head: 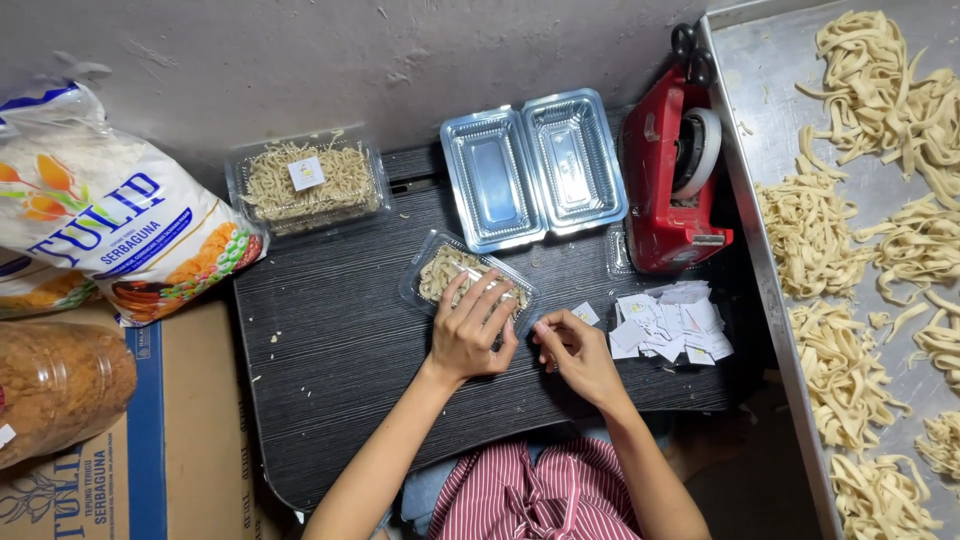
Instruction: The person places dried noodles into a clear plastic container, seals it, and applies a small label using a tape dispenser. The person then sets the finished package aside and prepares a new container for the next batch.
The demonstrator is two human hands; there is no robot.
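My left hand (472,330) presses down on a clear plastic box filled with noodles (447,270) that lies on a small dark table (330,350). My right hand (575,350) sits just right of it, fingers pinched together near a small white paper label (586,313); whether it grips a label I cannot tell. A heap of the same white labels (670,320) lies to the right of that hand.
An empty open clear box (535,165) and a closed labelled noodle box (308,185) stand at the table's back. A red tape dispenser (675,175) is right of them. A metal tray (770,200) of raw noodle bundles fills the right. Flour bag (110,215), jar (55,385) and carton (190,420) lie left.
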